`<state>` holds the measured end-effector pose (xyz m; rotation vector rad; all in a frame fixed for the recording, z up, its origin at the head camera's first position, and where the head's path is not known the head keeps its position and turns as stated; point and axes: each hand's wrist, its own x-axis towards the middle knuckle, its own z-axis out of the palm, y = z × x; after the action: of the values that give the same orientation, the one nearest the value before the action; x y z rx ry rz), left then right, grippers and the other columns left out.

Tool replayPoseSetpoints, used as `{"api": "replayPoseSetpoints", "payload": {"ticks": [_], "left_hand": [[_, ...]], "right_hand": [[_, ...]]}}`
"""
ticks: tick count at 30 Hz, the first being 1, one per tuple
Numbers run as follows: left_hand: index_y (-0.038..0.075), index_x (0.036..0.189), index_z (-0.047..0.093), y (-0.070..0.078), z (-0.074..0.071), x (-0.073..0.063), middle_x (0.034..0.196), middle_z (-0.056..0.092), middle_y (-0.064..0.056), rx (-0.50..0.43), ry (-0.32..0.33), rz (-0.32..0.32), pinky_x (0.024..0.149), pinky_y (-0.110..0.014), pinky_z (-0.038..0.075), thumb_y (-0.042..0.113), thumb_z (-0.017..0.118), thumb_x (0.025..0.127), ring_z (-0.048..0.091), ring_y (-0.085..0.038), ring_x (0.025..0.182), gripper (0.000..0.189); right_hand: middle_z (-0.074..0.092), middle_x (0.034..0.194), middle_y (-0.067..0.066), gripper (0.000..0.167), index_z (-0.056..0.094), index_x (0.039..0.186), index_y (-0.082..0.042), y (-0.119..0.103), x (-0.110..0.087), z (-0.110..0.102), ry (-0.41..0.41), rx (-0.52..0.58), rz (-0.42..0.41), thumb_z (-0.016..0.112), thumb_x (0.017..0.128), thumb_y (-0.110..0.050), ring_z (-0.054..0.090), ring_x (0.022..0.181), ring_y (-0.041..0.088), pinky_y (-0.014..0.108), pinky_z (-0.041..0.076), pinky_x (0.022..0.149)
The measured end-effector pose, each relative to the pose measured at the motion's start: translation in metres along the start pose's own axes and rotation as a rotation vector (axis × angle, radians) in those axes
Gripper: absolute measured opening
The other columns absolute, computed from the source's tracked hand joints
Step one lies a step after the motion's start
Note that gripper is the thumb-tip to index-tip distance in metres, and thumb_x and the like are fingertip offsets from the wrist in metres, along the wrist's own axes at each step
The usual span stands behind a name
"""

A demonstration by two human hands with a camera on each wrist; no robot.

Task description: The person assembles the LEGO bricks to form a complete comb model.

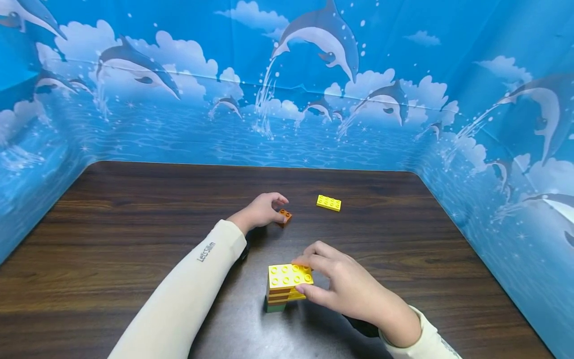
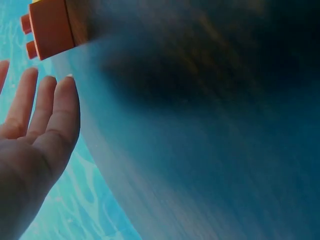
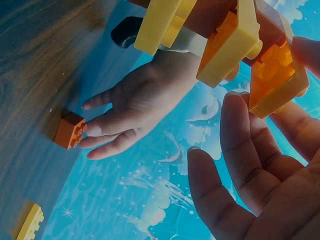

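In the head view my left hand [image 1: 262, 212] reaches over the table, thumb and fingers spread around a small orange building brick [image 1: 285, 217]. The left wrist view has that orange brick [image 2: 52, 30] just beyond the extended fingertips, studs facing left. Closer to me stands a stack of building bricks [image 1: 279, 291]: green at the base, brown and yellow layers above, an eight-stud yellow brick on top. With thumb and fingers my right hand [image 1: 347, 279] pinches the overhanging right end of that top brick. From below, the right wrist view shows several yellow bricks [image 3: 279, 80] jutting out over the fingers.
A loose yellow eight-stud brick [image 1: 329, 203] lies on the dark wooden table [image 1: 134, 239], right of and beyond the orange one. A blue dolphin-print sheet [image 1: 188, 124] rises along the table's back and sides.
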<state>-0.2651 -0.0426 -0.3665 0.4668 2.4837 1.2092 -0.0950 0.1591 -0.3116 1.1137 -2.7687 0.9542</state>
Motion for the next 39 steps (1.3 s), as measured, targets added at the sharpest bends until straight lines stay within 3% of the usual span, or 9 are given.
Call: {"api": "replayPoseSetpoints", "payload": {"ticks": [8,17,21,33,39], "left_hand": [[0.001,0.129,0.056,-0.004,0.0,0.005,0.132,0.054,-0.017,0.052,-0.033,-0.024,0.099,-0.042,0.044,-0.002,0.07,0.083,0.052,-0.03,0.118,0.048],[0.003,0.124,0.06,-0.007,0.0,0.012,0.125,0.058,-0.013,0.132,-0.066,-0.023,0.094,-0.038,0.046,-0.004,0.071,0.081,0.055,-0.025,0.107,0.044],[0.005,0.122,0.062,-0.007,0.001,0.014,0.121,0.06,-0.011,0.16,-0.07,-0.046,0.089,-0.036,0.047,-0.005,0.071,0.081,0.054,-0.023,0.1,0.043],[0.004,0.111,0.063,-0.004,0.006,0.012,0.108,0.062,-0.01,0.207,-0.019,-0.039,0.081,-0.034,0.05,-0.002,0.071,0.083,0.055,-0.022,0.091,0.029],[0.003,0.111,0.062,-0.007,0.003,0.005,0.111,0.061,-0.012,0.208,0.025,-0.007,0.084,-0.037,0.05,0.001,0.071,0.084,0.057,-0.023,0.095,0.029]], "right_hand": [[0.055,0.108,-0.009,0.036,0.066,0.119,-0.015,-0.001,0.0,0.0,0.001,-0.026,-0.008,0.075,0.085,-0.023,0.051,0.083,0.004,0.017,0.044,0.062],[0.055,0.109,-0.009,0.036,0.066,0.119,-0.016,0.0,0.001,0.0,-0.017,-0.019,0.012,0.074,0.085,-0.023,0.051,0.082,0.004,0.017,0.044,0.059],[0.055,0.109,-0.01,0.035,0.066,0.119,-0.016,0.0,0.002,-0.001,-0.018,-0.03,0.009,0.074,0.085,-0.023,0.052,0.084,0.004,0.018,0.046,0.064],[0.055,0.11,-0.01,0.035,0.066,0.119,-0.016,0.001,0.002,-0.001,-0.016,-0.02,0.009,0.074,0.086,-0.023,0.052,0.086,0.004,0.02,0.047,0.067],[0.055,0.11,-0.01,0.035,0.065,0.119,-0.016,0.001,0.002,-0.001,-0.018,-0.031,0.01,0.073,0.086,-0.023,0.052,0.088,0.004,0.021,0.047,0.07]]}}
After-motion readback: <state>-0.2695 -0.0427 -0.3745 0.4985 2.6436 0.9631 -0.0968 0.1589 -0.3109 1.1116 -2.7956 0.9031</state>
